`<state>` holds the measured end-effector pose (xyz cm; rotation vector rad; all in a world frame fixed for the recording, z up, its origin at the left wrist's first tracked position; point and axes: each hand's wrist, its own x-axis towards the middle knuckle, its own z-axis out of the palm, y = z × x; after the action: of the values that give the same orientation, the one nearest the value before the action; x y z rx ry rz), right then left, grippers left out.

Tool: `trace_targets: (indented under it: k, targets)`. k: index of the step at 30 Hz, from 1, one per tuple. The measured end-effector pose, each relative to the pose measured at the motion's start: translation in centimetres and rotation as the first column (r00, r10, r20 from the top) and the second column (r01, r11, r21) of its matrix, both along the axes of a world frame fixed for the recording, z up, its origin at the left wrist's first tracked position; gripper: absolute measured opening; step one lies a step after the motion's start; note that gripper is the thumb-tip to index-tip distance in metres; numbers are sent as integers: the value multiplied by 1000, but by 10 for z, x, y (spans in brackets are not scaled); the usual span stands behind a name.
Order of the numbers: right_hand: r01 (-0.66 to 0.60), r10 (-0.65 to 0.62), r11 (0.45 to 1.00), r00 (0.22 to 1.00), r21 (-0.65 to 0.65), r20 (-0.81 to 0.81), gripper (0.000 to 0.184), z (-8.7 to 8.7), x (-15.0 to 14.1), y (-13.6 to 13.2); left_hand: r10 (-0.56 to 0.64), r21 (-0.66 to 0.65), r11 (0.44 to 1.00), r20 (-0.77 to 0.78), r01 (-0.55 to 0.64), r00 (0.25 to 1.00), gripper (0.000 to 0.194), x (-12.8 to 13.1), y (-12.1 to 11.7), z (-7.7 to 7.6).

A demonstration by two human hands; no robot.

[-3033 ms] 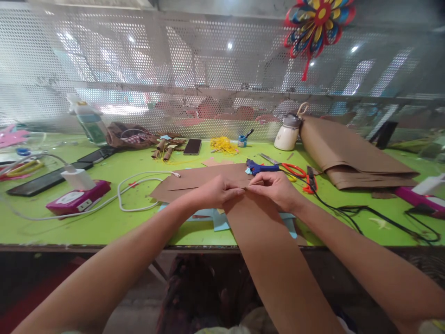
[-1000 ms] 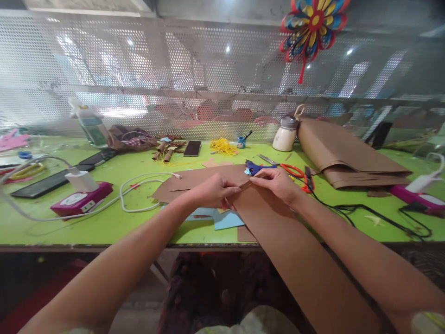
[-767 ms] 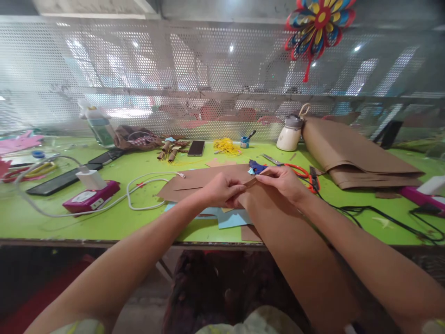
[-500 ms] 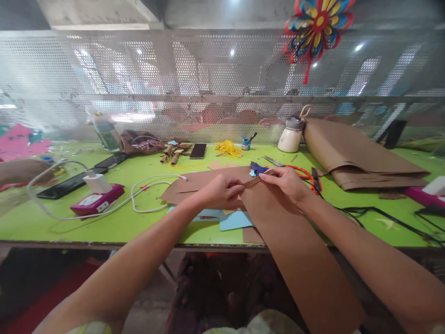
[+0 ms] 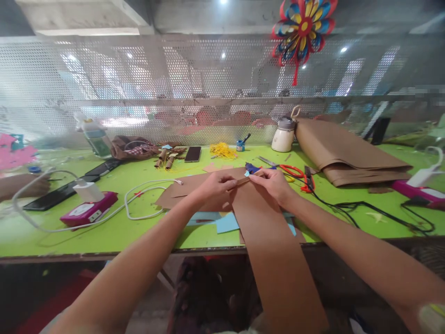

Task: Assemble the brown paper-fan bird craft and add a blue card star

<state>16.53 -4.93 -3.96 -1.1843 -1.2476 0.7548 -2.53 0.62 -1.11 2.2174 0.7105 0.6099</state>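
A long strip of brown paper (image 5: 274, 255) hangs from the green table over its front edge towards my lap. Its far end has a narrow folded or rolled edge. My left hand (image 5: 219, 186) pinches the left end of that edge, fingers closed. At the right end, my right hand (image 5: 270, 183) grips the same edge between thumb and fingers. Beneath the strip lie more brown paper sheets (image 5: 187, 188) and pieces of light blue paper (image 5: 226, 223). Just beyond my right hand is a dark blue item (image 5: 255, 169) whose kind I cannot make out.
Orange-handled scissors (image 5: 291, 171) and red-handled pliers (image 5: 308, 180) lie right of my hands. Behind stand a cream flask (image 5: 283, 134) and a folded brown paper stack (image 5: 351, 146). A white cable (image 5: 127, 204) and purple power strip (image 5: 89, 209) lie left; another person's arm (image 5: 24, 185) rests far left.
My right hand has come slightly left and the strip now hangs straighter down. Both hands keep hold of its far edge. The whole view has shifted a little.
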Motion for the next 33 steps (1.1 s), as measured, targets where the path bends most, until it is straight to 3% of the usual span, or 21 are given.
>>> trace_targets:
  k: [4, 10, 14, 18, 25, 33]
  targets:
    - [-13, 13, 1000, 999, 22, 40, 28, -1, -9, -4, 1, -39, 999, 95, 3, 996, 34, 7, -1, -11]
    - [-215, 216, 976, 976, -32, 12, 28, 8, -5, -15, -81, -25, 996, 84, 84, 993, 35, 4, -4, -12]
    - [-168, 158, 985, 962, 27, 223, 25, 14, -4, -20, -97, 38, 995, 42, 95, 994, 33, 6, -5, -11]
    - [-112, 100, 993, 967, 36, 234, 26, 12, -2, -20, -77, 131, 988, -23, 80, 997, 38, 5, -6, -10]
    - [-123, 124, 992, 992, -42, 16, 24, 6, 10, -9, -74, 148, 985, -66, 83, 995, 40, -6, -2, -5]
    - [-146, 112, 981, 963, -126, -245, 20, 9, 17, -9, -58, 81, 995, -19, 60, 998, 38, -11, 0, -1]
